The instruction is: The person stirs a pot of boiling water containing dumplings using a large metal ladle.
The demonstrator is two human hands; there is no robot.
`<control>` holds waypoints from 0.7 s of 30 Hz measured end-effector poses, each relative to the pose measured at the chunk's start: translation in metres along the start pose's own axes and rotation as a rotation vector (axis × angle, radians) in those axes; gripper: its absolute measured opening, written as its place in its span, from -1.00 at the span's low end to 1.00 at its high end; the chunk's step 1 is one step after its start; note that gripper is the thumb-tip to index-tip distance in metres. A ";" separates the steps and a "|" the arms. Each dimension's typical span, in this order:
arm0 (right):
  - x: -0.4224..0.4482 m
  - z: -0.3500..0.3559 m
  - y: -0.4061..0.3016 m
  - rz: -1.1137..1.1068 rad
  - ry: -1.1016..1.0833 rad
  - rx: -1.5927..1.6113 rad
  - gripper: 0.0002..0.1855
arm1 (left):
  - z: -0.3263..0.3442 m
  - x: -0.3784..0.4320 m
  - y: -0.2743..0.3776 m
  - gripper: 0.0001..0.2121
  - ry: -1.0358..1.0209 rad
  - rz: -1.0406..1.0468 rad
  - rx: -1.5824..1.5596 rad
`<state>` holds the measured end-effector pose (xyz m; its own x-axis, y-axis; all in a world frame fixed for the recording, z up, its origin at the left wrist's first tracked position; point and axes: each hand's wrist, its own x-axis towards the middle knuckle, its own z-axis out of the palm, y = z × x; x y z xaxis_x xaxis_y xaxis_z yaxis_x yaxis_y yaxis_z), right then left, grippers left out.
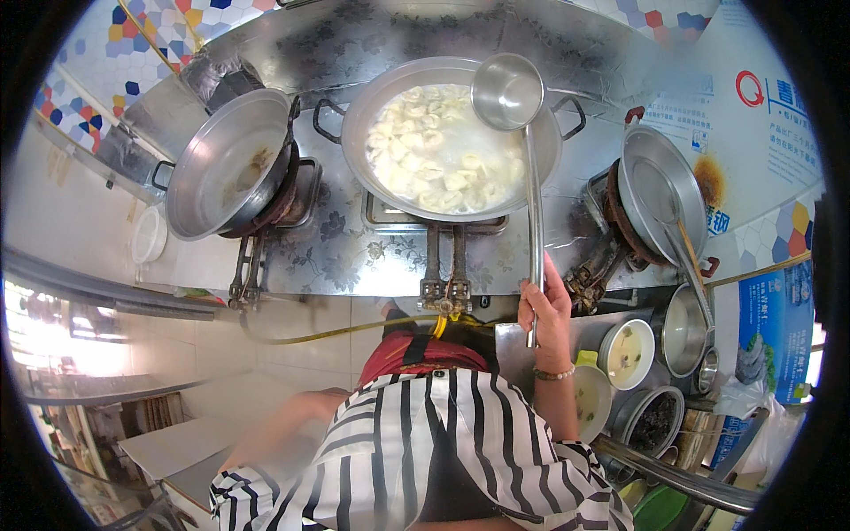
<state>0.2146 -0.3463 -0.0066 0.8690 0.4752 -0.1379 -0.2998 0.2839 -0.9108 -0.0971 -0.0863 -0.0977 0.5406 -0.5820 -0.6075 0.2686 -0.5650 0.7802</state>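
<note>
My right hand (547,304) is closed around the long handle of a metal ladle (508,91). The ladle's bowl is over the right part of a wide metal pot (355,143) on the middle burner. Dumplings (415,143) float in pale, cloudy liquid in that pot, most of them towards its left and lower side. Only part of my left hand (330,397) shows, low beside my waist at the edge of the striped shirt; its fingers are hidden.
An empty metal pan (226,172) rests on the left burner. Another pan (690,172) on the right burner holds a strainer (656,192). At my right, a metal surface bears bowls of broth (625,355), a metal pot (684,332) and a container of dark food (653,425). A yellow hose (319,337) runs below the counter.
</note>
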 end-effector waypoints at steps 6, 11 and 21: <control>0.001 -0.002 0.002 -0.003 -0.010 0.005 -0.39 | -0.001 -0.002 0.002 -0.39 0.024 0.021 -0.007; 0.001 0.000 -0.002 0.000 -0.011 -0.002 -0.39 | -0.002 -0.002 0.007 -0.40 0.036 0.000 -0.045; 0.000 0.004 -0.015 0.031 -0.006 -0.062 -0.39 | 0.011 0.002 -0.016 -0.38 0.176 0.116 -0.092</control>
<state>0.2174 -0.3475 0.0086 0.8574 0.4877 -0.1642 -0.3011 0.2167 -0.9286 -0.1092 -0.0851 -0.1135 0.7007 -0.5243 -0.4838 0.2638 -0.4396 0.8586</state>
